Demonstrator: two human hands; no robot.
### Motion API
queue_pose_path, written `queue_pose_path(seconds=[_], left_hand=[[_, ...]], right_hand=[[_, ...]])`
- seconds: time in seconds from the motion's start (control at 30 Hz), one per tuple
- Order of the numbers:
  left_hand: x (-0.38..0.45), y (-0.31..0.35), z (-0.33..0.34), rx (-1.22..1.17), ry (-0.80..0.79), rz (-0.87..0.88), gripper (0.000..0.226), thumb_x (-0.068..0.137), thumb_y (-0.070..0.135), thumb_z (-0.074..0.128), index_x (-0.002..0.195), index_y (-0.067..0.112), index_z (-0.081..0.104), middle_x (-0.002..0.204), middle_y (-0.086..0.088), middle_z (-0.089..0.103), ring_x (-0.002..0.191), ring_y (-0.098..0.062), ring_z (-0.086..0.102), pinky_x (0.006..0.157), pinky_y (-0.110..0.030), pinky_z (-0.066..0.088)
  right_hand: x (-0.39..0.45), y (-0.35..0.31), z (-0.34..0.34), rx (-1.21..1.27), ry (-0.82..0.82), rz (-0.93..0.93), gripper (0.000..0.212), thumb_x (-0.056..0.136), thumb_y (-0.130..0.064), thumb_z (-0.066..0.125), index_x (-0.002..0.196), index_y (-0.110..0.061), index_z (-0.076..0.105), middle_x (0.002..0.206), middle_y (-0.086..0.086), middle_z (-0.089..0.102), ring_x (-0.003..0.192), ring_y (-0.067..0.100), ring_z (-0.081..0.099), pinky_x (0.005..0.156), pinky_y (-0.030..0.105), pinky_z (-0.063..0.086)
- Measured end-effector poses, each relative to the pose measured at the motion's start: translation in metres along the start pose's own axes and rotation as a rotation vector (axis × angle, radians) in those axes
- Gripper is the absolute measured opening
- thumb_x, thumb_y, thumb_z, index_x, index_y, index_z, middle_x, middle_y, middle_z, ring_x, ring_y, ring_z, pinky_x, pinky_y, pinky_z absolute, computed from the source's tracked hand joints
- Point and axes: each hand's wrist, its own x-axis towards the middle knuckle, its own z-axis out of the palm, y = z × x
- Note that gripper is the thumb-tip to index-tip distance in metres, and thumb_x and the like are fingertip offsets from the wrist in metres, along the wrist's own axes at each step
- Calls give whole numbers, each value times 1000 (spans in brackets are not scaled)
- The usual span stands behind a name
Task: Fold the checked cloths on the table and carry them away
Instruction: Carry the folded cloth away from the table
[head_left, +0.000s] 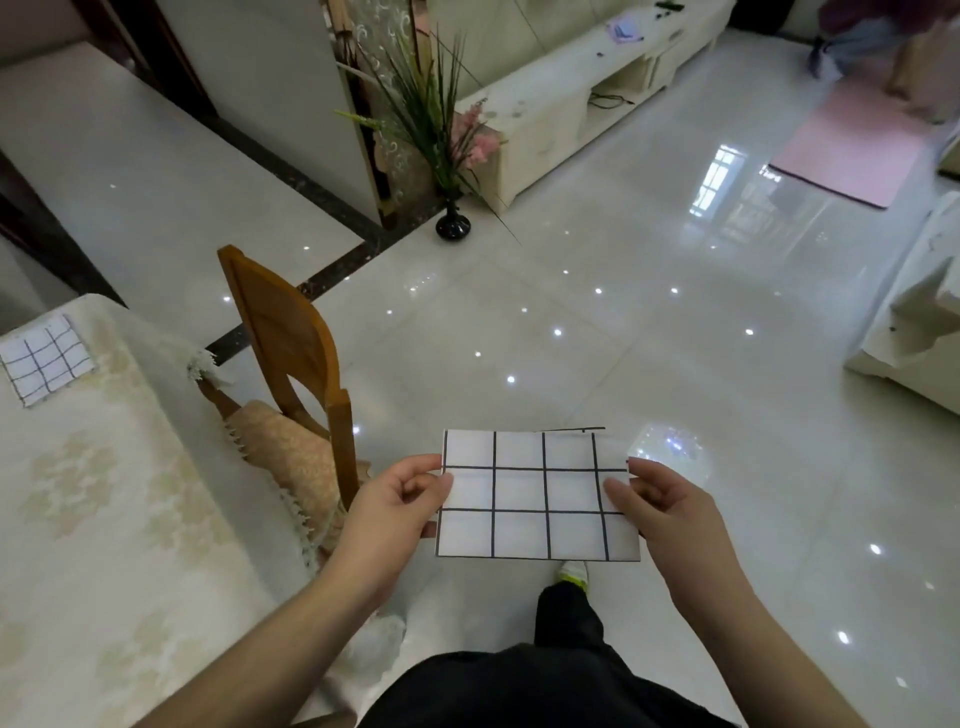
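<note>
Dark trousers (550, 680) fill the bottom edge of the head view, with one shoe (574, 574) stepping forward on the glossy tiled floor (571, 322). Just above them, both forearms reach out and hold a folded checked cloth (537, 496) flat in the air over the floor, well apart from the tabletop. Its white surface shows a black grid, and a second layer peeks out along the far edge. At the cloth's left edge, the left hand (395, 512) pinches it, thumb on top and curled fingers beneath. Opposite, the right hand (670, 512) grips the right edge the same way, thumb on top.

To the left, the tabletop (119, 519) wears a pale patterned cover. Near its far corner lies a second folded checked cloth (47, 358), flat and untouched. A wooden chair (291, 353) with a cushioned seat stands tucked beside the tabletop. Farther off, a black vase (453, 224) of grasses and pink flowers stands on the floor beside a low white cabinet (561, 104), and a pink mat (852, 140) lies at the upper right.
</note>
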Motion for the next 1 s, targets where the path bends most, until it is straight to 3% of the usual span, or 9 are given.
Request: queue_pose_path(seconds=[0.1, 0.23, 0.33, 0.4, 0.5, 0.67, 0.87, 1.0], left_hand=[[38, 15, 18, 1, 61, -5, 29, 93, 21, 63, 122, 20, 64, 92, -15, 71, 91, -29, 71, 76, -39, 59], [80, 45, 45, -32, 146, -30, 22, 92, 22, 65, 113, 26, 67, 97, -15, 71, 97, -31, 69, 84, -47, 58], [108, 70, 58, -65, 202, -11, 19, 92, 20, 65, 108, 30, 66, 95, -13, 71, 95, -26, 69, 73, -34, 57], [126, 82, 61, -94, 233, -19, 21, 92, 18, 65, 111, 27, 66, 97, -16, 70, 94, -28, 69, 71, -32, 55], [150, 95, 57, -152, 280, -29, 23, 92, 15, 65, 114, 20, 66, 99, -20, 70, 84, -22, 69, 65, -27, 54], [198, 101, 35, -195, 378, -60, 26, 92, 18, 65, 118, 20, 67, 100, -8, 74, 97, -28, 70, 83, -44, 58], [259, 116, -10, -241, 491, -46, 29, 92, 21, 65, 120, 21, 66, 100, -2, 74, 97, -21, 70, 76, -32, 56], [294, 133, -39, -294, 587, -63, 27, 90, 23, 68, 117, 28, 66, 105, 4, 73, 103, -15, 67, 94, -40, 54]], right_hand=[[56, -18, -6, 0, -54, -18, 23, 87, -10, 71, 87, -33, 64, 69, -8, 69, 62, -7, 64, 56, 5, 46], [124, -52, -16, -30, -147, -28, 18, 87, -13, 71, 92, -30, 69, 74, 0, 72, 69, 1, 68, 62, 10, 50], [171, -75, -19, -67, -213, -40, 16, 88, -16, 71, 93, -31, 71, 84, 9, 72, 79, 12, 70, 72, 17, 53], [199, -88, -16, -102, -251, -56, 18, 87, -16, 71, 89, -34, 70, 82, 10, 72, 78, 11, 69, 74, 20, 51], [233, -106, 0, -91, -291, -74, 25, 88, -10, 70, 83, -34, 69, 69, -3, 71, 68, 1, 67, 64, 10, 48], [292, -129, 45, -120, -377, -95, 25, 88, -10, 70, 84, -34, 67, 62, -11, 66, 62, -4, 61, 59, 6, 45], [360, -156, 122, -178, -469, -97, 21, 87, -14, 71, 90, -34, 67, 71, -6, 69, 67, -1, 64, 62, 8, 47], [397, -181, 172, -231, -516, -114, 21, 87, -17, 72, 90, -36, 64, 66, -13, 66, 62, -7, 60, 60, 9, 44]])
